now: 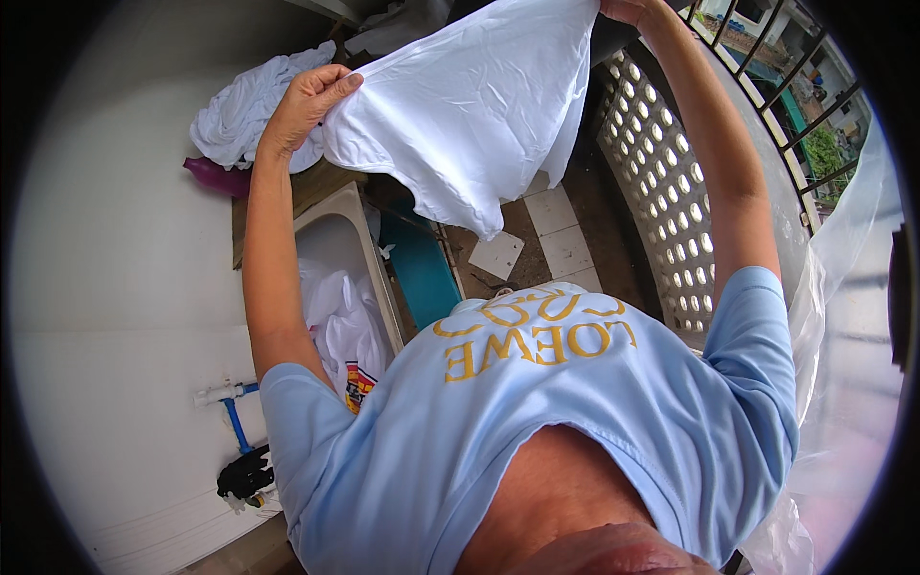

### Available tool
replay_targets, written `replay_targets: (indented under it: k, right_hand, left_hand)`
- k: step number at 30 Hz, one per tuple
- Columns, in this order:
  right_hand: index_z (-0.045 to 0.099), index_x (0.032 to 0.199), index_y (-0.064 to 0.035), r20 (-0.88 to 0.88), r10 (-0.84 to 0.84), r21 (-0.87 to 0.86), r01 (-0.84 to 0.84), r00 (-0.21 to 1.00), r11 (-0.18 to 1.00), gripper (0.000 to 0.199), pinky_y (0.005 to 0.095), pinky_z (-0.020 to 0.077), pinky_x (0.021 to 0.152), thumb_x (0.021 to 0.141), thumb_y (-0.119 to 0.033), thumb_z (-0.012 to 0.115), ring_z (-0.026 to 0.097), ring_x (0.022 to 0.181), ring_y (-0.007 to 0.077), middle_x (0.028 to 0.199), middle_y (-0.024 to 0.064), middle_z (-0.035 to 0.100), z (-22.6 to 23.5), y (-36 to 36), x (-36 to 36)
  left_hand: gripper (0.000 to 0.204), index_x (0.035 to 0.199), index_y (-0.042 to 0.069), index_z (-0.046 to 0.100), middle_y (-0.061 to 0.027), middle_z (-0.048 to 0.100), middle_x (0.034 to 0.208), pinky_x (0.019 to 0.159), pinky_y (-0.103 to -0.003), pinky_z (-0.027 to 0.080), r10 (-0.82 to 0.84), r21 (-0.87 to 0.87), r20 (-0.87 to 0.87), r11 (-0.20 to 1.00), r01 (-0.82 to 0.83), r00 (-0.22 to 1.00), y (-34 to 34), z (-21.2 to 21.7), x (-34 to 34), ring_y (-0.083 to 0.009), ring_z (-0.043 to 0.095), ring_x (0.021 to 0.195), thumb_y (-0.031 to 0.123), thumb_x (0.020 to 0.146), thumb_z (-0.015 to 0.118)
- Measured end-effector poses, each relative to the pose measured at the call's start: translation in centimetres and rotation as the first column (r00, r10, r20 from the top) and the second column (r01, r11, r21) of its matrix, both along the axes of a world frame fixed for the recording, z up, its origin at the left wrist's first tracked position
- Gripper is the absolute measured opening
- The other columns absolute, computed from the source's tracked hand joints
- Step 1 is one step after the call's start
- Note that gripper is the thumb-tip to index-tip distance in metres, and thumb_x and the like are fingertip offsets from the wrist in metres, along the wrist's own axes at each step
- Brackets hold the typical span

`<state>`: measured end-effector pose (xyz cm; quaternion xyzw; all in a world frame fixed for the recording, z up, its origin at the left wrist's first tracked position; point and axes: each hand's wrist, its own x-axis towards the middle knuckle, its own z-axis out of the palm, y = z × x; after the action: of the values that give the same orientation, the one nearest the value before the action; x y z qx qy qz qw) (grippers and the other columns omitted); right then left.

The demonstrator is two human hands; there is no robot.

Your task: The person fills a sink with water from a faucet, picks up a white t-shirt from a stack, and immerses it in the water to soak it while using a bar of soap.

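A white garment (479, 105) is stretched between my two raised hands, and its lower part hangs loose in folds. My left hand (311, 101) pinches one upper corner between thumb and fingers. My right hand (628, 10) is at the top edge, partly cut off, with its fingers closed at the opposite upper corner. Behind my left hand, a heap of white laundry (254, 110) rests above a purple container (216, 177). Below my left forearm, more white cloth (340, 311) with a colourful print lies in a pale sink (356, 211).
A perforated wall (661, 182) and a dark metal railing (815, 120) run along my right. Clear plastic sheeting (815, 326) hangs there too. A teal panel (412, 254) stands beside the sink, near white floor tiles (556, 240). A blue pipe (235, 422) runs along the left wall.
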<state>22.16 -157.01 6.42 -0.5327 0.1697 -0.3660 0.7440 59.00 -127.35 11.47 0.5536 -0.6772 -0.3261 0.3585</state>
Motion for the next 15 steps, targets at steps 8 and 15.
replay_targets:
  k: [8,15]
  right_hand:
    - [0.063,0.099,0.0046,-0.179,-0.255,-0.206,0.218,0.95,0.954,0.017,0.0326,0.0546,0.065,0.088,-0.007,0.058,0.063,0.074,0.0195,0.086,0.0091,0.064,0.0,1.4,3.2]
    - [0.063,0.1,0.0018,-0.061,-0.734,-0.993,0.035,0.677,0.115,0.032,0.0329,0.0503,0.059,0.088,-0.027,0.06,0.063,0.074,0.0192,0.078,0.0084,0.064,-1.6,9.8,6.3]
  left_hand:
    - [0.018,0.093,0.007,0.07,0.0057,0.065,0.082,0.072,-0.019,0.046,-0.037,-0.008,-0.38,0.999,0.037,0.924,-0.9,-0.2,0.6,-0.0015,0.056,0.076,0.024,0.088,0.067]
    - [0.016,0.1,0.005,0.064,-0.0031,0.068,0.094,0.077,-0.027,0.05,-0.104,-0.055,-0.649,0.994,0.091,0.754,-4.9,-1.6,-2.4,-0.0126,0.064,0.084,0.017,0.09,0.06]
